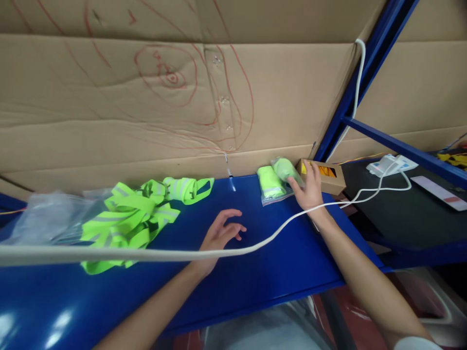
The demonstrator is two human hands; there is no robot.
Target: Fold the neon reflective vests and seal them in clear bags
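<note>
My right hand (309, 188) is at the back right of the blue table, its thumb and fingers around the edge of a clear plastic bag (285, 170) with a rolled neon-yellow reflective strap inside. This bag rests against another clear bag with a folded neon-yellow strap (270, 181). Over the middle of the table, my left hand (221, 233) is open, fingers loosely bent and apart, nothing in them. To its left lie loose neon-yellow straps (127, 218) with grey reflective stripes, some in a tangle and one rolled.
Clear plastic bags (47, 218) lie at the left of the blue table (251, 272). An open cardboard box (333, 181) stands beside my right hand. A white cable (277, 232) crosses in front of both arms. A blue post (365, 73) and cardboard wall (292, 97) rise behind.
</note>
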